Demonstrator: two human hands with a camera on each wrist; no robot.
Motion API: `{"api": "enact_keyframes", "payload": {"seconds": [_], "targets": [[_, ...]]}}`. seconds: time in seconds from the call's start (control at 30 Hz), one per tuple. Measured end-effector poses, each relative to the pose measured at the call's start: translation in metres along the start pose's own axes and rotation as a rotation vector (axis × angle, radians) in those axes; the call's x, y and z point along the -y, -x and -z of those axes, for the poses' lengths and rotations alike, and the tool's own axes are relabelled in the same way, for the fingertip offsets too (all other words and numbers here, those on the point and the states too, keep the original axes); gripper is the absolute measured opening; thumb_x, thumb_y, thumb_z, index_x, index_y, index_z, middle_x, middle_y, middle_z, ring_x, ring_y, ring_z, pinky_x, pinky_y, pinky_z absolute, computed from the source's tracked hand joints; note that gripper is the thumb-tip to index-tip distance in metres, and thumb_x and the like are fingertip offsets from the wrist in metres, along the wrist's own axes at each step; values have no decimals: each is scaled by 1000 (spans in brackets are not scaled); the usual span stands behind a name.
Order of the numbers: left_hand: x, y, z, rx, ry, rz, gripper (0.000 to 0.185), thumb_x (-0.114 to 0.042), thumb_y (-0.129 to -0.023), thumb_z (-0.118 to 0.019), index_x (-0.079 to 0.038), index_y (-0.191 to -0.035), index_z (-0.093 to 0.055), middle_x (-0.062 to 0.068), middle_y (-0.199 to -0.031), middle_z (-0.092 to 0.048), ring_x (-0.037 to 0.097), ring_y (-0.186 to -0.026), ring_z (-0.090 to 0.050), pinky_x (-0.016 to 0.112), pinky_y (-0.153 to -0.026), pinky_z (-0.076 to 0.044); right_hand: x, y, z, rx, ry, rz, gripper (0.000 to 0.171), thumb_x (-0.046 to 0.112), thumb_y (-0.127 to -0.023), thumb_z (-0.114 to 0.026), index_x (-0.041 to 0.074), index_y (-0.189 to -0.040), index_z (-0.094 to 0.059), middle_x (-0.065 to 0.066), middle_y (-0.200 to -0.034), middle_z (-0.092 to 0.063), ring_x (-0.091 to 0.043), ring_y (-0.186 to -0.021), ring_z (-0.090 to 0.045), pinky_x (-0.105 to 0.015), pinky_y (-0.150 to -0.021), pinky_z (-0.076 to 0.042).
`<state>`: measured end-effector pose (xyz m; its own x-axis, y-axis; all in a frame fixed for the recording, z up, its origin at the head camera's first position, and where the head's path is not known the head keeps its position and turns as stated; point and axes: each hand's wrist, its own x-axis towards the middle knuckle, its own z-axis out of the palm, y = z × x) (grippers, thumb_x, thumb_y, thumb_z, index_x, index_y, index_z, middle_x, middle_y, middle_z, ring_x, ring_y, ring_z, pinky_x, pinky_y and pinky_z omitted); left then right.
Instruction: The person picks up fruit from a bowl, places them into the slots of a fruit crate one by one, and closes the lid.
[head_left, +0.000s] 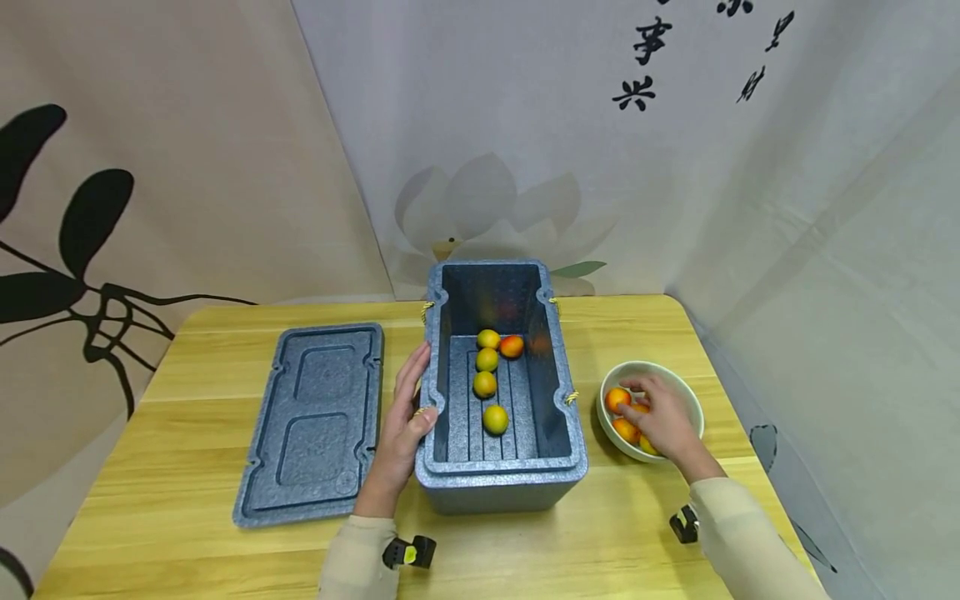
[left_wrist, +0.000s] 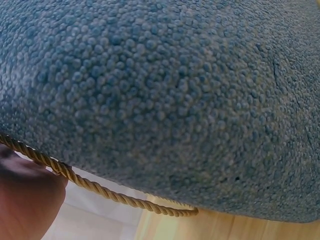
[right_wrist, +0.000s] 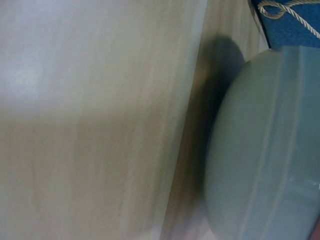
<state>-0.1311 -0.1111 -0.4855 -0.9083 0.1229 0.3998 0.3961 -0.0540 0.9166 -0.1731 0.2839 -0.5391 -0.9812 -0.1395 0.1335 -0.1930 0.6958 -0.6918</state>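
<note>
A grey-blue foam box [head_left: 502, 492] stands lidless on the table. My left hand [head_left: 405, 425] holds its left wall, thumb at the rim and fingers along the outside. Inside lie several small yellow fruits [head_left: 496, 419] and one orange-red fruit [head_left: 512, 347]. To the right, a pale green bowl [head_left: 688, 392] contains several orange fruits [head_left: 626, 431]. My right hand [head_left: 663, 417] reaches into this bowl, its thumb and fingers spread apart over the fruit. In the left wrist view, the box wall fills most of the picture beside a gold cord [left_wrist: 115, 195].
The box's grey-blue lid [head_left: 311, 425] lies flat on the table [head_left: 172, 467], left of the box. Printed cloth [head_left: 517, 117] hangs behind the table. Gold cord loops [head_left: 572, 398] stick out from the box sides.
</note>
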Motion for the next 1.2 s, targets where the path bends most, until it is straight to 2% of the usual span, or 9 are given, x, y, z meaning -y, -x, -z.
{"api": "enact_keyframes", "payload": {"seconds": [0.27,0.63,1.2], "targets": [[-1,-2,-1,-5,-23,7,69,-22,-89,-47,-12,-156,-30,1,-161,-20,26,-145,-16,70,-105,-9,-3,-4,-3,15,13,24,32,2,-82,-76,-7,-110,-64,-21,-112,-56,-39,-102,-61,-48,-89,-49],[-1,-1,-1,-6,-10,10,70,-19,-88,-46,-12,-156,-30,2,-161,-20,25,-145,-16,66,-107,-11,-3,-3,-4,73,58,-9,32,7,-83,-76,-3,-112,-65,-18,-110,-61,-38,-99,-62,-51,-87,-49],[-1,-1,-2,-7,-7,0,69,-20,-89,-47,-12,-155,-30,3,-161,-20,26,-145,-16,68,-105,-11,0,-3,-3,82,35,-22,32,5,-84,-75,-4,-112,-65,-18,-110,-59,-38,-99,-62,-51,-87,-49]]}}
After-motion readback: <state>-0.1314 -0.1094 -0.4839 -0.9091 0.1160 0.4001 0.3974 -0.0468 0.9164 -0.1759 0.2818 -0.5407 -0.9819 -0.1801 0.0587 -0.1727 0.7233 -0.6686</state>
